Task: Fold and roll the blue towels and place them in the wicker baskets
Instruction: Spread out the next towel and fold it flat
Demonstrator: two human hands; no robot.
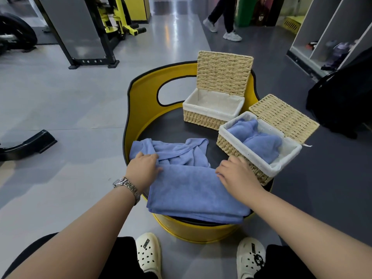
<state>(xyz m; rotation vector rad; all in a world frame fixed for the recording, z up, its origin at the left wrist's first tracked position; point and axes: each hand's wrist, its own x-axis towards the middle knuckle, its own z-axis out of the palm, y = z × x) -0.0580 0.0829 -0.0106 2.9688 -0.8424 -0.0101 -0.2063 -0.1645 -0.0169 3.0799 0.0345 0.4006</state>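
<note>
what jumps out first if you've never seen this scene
Two bare hands, left and right, rest flat on a folded blue towel at the near edge of a yellow drum seat. A crumpled towel lies just behind it. To the right, a wicker basket with its lid open already holds blue towels, while the far basket stands open and empty.

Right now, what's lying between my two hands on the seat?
In the head view, the folded blue towel spans the stretch between the left hand and the right hand; both hands rest on its far edge.
</note>
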